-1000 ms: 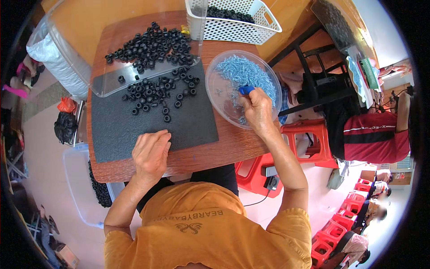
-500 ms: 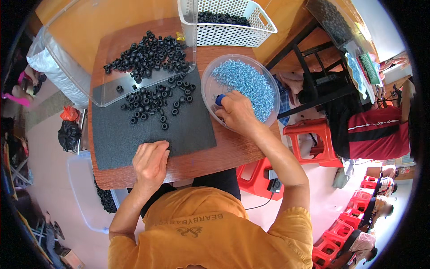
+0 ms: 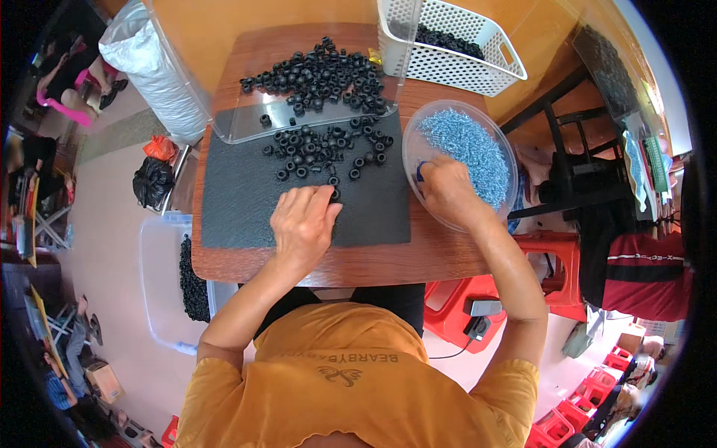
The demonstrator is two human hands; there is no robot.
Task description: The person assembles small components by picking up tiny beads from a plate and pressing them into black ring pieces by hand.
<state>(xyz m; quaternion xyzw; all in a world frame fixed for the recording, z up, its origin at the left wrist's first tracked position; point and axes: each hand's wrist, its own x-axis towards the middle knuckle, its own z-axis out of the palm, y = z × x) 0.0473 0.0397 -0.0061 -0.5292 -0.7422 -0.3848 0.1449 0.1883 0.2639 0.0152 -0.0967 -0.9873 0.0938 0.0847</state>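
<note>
My left hand [image 3: 302,220] is over the dark mat [image 3: 239,209], thumb and forefinger closed about a small black ring-like piece [image 3: 334,195]. Just beyond the fingertips lies a loose cluster of the same black pieces [image 3: 306,148], round with a hole. My right hand [image 3: 449,188] reaches into a round clear plastic tub [image 3: 410,142] at the right, beside a heap of tiny light-blue pieces [image 3: 478,153]. Something dark blue [image 3: 422,170] shows at its fingers. Those fingers are bent and pressed together; what they hold is hidden.
A clear plastic bin [image 3: 246,136] lies on its side at the back, black pieces spilling from it. Behind the tub stands a white perforated basket [image 3: 455,73] of black pieces. The brown table [image 3: 358,266] ends close to me. Red stools [image 3: 455,317] stand right.
The view has shifted, so the table sits further right in the picture. My left hand has moved forward from the mat's near edge to the black pieces. My right hand stays in the tub.
</note>
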